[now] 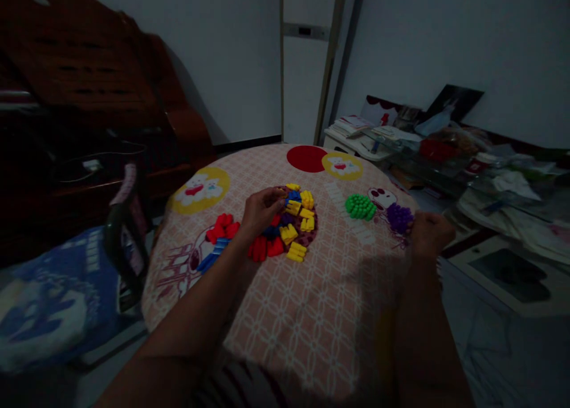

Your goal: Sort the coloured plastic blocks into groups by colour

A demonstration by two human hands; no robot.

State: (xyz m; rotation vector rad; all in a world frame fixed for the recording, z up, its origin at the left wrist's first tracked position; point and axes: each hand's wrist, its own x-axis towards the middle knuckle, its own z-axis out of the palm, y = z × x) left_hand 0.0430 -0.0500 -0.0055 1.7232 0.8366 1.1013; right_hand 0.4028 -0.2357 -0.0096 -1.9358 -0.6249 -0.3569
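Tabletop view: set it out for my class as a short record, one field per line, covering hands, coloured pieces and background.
surface: cloth-covered table
left hand: over the mixed pile; grip unclear
right hand: beside the purple cluster; grip unclear
mixed pile: red, blue and yellow pieces
green cluster: between pile and purple cluster
background: wooden seat, left; cluttered surfaces, right

Red, blue, yellow pieces bunched loosely on patterned tablecloth; knobbly purple cluster well apart.
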